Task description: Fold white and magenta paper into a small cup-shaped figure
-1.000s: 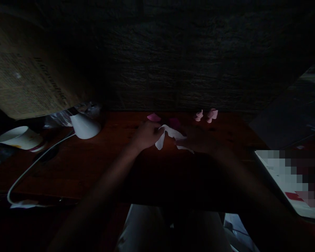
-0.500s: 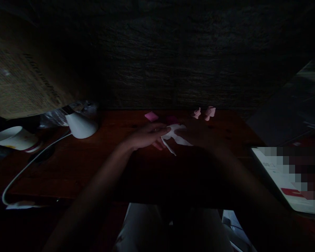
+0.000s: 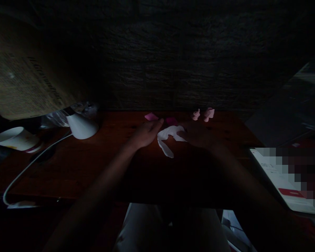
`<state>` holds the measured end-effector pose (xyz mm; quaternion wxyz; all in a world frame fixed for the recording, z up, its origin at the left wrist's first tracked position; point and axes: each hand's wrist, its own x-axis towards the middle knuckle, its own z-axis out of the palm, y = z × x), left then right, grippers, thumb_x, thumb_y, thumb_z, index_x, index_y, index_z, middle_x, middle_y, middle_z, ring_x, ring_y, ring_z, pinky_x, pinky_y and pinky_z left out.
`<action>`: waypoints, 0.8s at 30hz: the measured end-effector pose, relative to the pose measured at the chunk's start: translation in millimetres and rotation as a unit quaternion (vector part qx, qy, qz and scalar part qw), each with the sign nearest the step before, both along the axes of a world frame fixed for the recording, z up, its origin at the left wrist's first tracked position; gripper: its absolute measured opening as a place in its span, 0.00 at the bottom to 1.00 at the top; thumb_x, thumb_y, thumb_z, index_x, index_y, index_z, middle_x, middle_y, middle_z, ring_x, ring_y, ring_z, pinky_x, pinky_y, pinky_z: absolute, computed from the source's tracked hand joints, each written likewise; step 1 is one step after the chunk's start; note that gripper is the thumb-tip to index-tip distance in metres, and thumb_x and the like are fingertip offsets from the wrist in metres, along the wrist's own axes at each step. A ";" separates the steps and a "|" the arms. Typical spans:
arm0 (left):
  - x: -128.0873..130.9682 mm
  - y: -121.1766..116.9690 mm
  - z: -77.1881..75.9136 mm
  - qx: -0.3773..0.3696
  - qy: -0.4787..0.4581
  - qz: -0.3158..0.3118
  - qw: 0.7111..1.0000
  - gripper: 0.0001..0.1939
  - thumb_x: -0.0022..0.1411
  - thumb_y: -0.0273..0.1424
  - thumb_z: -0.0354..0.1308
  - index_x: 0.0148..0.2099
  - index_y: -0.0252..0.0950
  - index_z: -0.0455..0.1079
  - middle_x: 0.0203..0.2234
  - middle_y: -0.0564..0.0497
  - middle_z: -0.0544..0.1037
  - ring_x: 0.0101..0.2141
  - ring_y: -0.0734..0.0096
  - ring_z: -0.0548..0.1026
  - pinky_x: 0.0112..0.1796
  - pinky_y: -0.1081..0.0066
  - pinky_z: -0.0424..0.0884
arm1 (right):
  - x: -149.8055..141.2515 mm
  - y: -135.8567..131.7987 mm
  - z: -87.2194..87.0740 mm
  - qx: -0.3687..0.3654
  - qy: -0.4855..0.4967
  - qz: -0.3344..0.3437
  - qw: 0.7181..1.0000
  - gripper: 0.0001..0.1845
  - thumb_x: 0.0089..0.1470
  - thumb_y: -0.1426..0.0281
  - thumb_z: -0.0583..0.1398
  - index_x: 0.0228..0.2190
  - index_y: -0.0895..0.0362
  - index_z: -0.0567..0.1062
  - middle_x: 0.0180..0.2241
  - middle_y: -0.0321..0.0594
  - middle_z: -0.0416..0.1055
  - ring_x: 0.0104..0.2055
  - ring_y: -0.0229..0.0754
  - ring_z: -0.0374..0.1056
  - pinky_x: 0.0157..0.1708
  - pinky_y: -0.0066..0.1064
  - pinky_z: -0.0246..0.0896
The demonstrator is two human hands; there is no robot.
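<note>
A curved strip of soft white material, perhaps paper or tissue [image 3: 165,138], hangs or lies above the table in front of me, its narrow end curling toward me. My right hand [image 3: 198,134] is in deep shadow at its right end, the thumb over its edge, gripping it. My left hand [image 3: 147,133] is just left of the strip and apart from it, fingers stretched forward with nothing visible in them. Beyond that hand lies a pink square piece [image 3: 151,117]. A darker pink piece [image 3: 170,121] is behind the white strip.
Two small crumpled pale-pink shapes [image 3: 209,114] stand by the dark wall [image 3: 157,70]. On the left are a white cone-shaped lamp [image 3: 82,126] with its cable, a paper cup [image 3: 17,139] on its side and a brown paper bag [image 3: 23,80]. A lit tablet or phone [image 3: 283,185] is at right.
My left hand has let go of the white strip and moved slightly left and away from me. The strip now shows more of its curved shape, still at my right hand.
</note>
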<state>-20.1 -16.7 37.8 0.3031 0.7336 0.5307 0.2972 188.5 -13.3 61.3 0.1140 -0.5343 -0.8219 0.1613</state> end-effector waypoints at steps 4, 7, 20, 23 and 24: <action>2.5 2.8 -5.0 0.000 -0.071 -0.083 0.994 0.25 0.71 0.46 0.43 0.49 0.35 0.74 0.46 0.44 0.80 0.48 0.62 0.76 0.48 0.66 0.71 | -1.2 1.6 -3.2 0.000 0.010 0.012 1.000 0.14 0.59 0.74 0.59 0.46 0.59 0.80 0.41 0.46 0.80 0.39 0.45 0.74 0.38 0.31 0.62; 1.8 2.9 -6.7 -0.024 -0.087 -0.101 0.991 0.22 0.69 0.44 0.49 0.52 0.34 0.73 0.47 0.44 0.79 0.47 0.61 0.76 0.48 0.64 0.72 | -0.9 3.5 -4.9 -0.005 0.028 0.000 1.000 0.15 0.56 0.72 0.63 0.46 0.58 0.80 0.42 0.44 0.80 0.40 0.45 0.74 0.37 0.30 0.62; -2.7 6.1 -11.6 -0.040 -0.129 -0.136 0.982 0.22 0.60 0.31 0.60 0.56 0.32 0.71 0.51 0.42 0.78 0.47 0.62 0.76 0.48 0.63 0.72 | -7.5 10.6 -21.0 -0.005 0.124 -0.015 0.992 0.14 0.54 0.70 0.64 0.44 0.58 0.80 0.40 0.42 0.80 0.37 0.43 0.74 0.36 0.31 0.63; -6.6 8.0 -13.7 -0.041 -0.128 -0.105 0.985 0.20 0.60 0.27 0.55 0.55 0.31 0.72 0.48 0.43 0.79 0.43 0.66 0.77 0.44 0.66 0.73 | -8.1 9.9 -21.9 -0.020 0.122 -0.032 0.992 0.20 0.53 0.68 0.66 0.48 0.56 0.79 0.40 0.42 0.80 0.38 0.44 0.75 0.37 0.32 0.64; -7.7 7.3 -12.1 -0.050 -0.124 -0.090 0.987 0.21 0.60 0.26 0.54 0.55 0.32 0.72 0.47 0.43 0.79 0.40 0.67 0.77 0.41 0.68 0.73 | -8.2 9.5 -21.5 -0.019 0.120 -0.035 0.992 0.22 0.53 0.68 0.67 0.50 0.56 0.79 0.41 0.42 0.80 0.39 0.45 0.75 0.39 0.33 0.65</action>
